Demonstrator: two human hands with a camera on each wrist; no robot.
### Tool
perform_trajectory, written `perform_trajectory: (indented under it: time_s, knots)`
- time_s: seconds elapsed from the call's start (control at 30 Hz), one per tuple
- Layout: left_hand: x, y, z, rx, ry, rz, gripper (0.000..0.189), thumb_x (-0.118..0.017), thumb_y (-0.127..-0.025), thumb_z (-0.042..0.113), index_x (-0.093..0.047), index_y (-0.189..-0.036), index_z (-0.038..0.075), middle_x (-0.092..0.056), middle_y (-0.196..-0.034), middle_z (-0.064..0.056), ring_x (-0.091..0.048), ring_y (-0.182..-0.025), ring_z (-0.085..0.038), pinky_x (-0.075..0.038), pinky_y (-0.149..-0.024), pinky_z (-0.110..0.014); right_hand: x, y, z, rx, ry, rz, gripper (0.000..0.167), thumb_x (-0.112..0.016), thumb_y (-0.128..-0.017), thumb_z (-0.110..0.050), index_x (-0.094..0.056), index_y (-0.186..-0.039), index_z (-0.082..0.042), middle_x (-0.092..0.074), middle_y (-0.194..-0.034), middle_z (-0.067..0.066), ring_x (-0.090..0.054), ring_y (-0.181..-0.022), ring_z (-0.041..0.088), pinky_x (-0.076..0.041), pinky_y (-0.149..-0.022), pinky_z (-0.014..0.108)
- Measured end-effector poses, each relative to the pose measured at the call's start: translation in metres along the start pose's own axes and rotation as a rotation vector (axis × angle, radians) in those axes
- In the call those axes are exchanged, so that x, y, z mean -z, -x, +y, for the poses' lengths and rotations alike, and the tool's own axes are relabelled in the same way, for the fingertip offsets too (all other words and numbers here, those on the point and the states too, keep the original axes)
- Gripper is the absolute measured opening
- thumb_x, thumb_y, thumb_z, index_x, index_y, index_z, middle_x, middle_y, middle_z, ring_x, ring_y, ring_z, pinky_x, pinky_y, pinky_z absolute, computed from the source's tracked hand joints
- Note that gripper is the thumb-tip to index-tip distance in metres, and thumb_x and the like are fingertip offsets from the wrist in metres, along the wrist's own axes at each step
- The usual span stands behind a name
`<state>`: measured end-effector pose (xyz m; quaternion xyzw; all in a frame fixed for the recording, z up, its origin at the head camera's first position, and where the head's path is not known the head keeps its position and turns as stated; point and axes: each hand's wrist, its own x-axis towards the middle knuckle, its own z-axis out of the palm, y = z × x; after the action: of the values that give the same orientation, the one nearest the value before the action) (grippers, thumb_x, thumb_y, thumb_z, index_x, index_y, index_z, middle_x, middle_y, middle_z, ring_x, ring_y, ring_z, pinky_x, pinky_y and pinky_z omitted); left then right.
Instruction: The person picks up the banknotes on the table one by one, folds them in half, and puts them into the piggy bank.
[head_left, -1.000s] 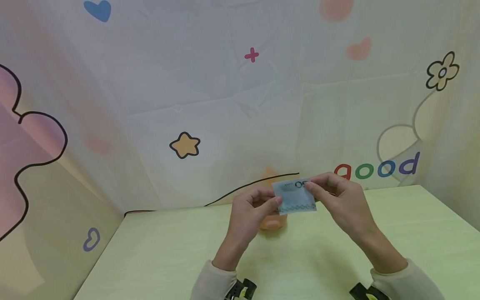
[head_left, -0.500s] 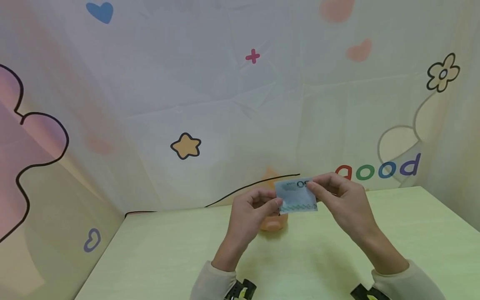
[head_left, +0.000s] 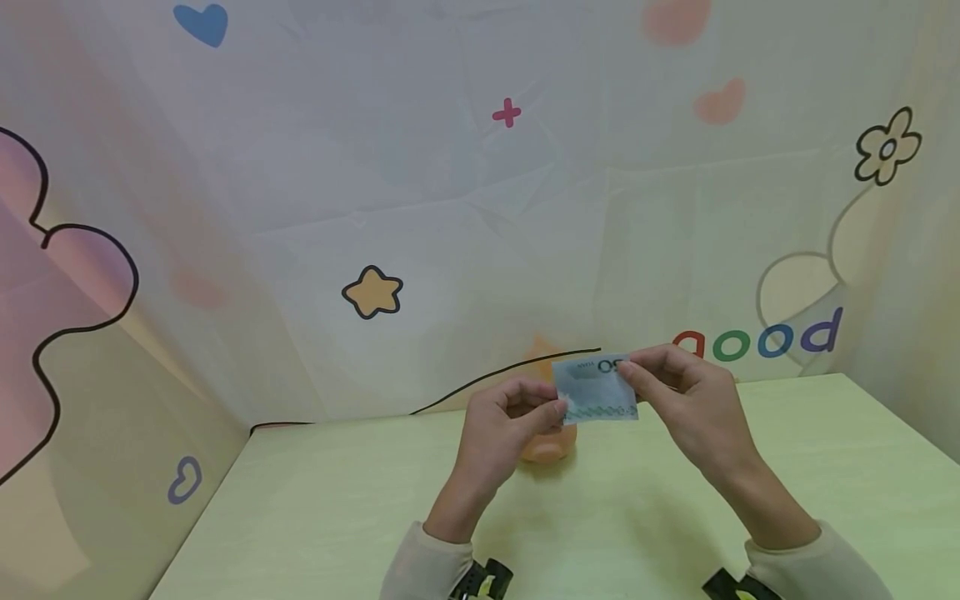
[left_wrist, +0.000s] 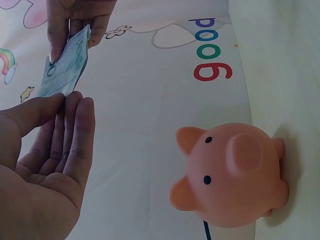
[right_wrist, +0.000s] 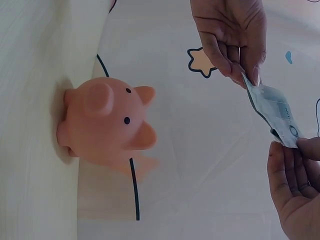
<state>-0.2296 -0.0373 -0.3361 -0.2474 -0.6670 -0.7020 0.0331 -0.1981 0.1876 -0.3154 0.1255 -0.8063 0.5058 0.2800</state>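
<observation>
A folded blue-green banknote (head_left: 597, 389) marked "YUAN" is held up above the table between both hands. My left hand (head_left: 506, 433) pinches its left edge between thumb and fingers. At the upper right corner, the thumb and fingers of my right hand (head_left: 693, 412) grip it and cover part of the printed number. In the right wrist view the banknote (right_wrist: 274, 111) shows its layered folded edge. Behind the hands stands a pink piggy bank (left_wrist: 235, 175), upright on the table; in the head view the left hand and banknote hide most of it.
The pale table (head_left: 300, 508) meets a printed cloth backdrop (head_left: 450, 183) at its far edge. Coloured letters (head_left: 772, 337) and a star (head_left: 372, 292) are drawn on the cloth. Black wrist cameras sit below both hands.
The banknote and both hands have shifted very slightly to the right, and the banknote sits a touch higher. Both hands keep their hold on it throughout.
</observation>
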Motion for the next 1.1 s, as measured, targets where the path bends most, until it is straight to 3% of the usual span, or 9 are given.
perform_trajectory:
  time_s: [0.27, 0.5, 1.1]
  knots:
    - [0.0005, -0.0001, 0.0000, 0.001, 0.007, 0.001, 0.013, -0.078, -0.094, -0.002, -0.073, -0.104, -0.009, -0.075, -0.094, -0.014, -0.076, -0.083, -0.025, -0.066, -0.083, -0.044, -0.0011, -0.0005, -0.0009, -0.001, -0.002, 0.002, 0.015, -0.075, -0.102, -0.012, -0.075, -0.109, 0.000, -0.074, -0.096, 0.010, -0.069, -0.080, 0.014, -0.058, -0.071, 0.018]
    - [0.0005, 0.0016, 0.0011, -0.029, -0.044, -0.007, 0.016, -0.078, -0.093, -0.002, -0.074, -0.108, -0.007, -0.075, -0.098, -0.013, -0.073, -0.085, -0.016, -0.061, -0.078, -0.024, 0.0002, -0.0002, 0.0003, -0.005, 0.008, 0.004, 0.017, -0.074, -0.103, -0.015, -0.075, -0.110, 0.000, -0.075, -0.098, 0.010, -0.069, -0.081, 0.014, -0.058, -0.072, 0.018]
    - [0.0002, 0.0021, 0.0002, -0.045, -0.069, 0.013, 0.019, -0.080, -0.089, -0.003, -0.074, -0.107, -0.006, -0.075, -0.096, -0.011, -0.070, -0.083, -0.013, -0.057, -0.075, -0.020, -0.0009, -0.0007, 0.0026, -0.010, -0.007, 0.008, 0.015, -0.074, -0.102, -0.012, -0.075, -0.111, 0.001, -0.075, -0.100, 0.012, -0.070, -0.082, 0.012, -0.059, -0.074, 0.018]
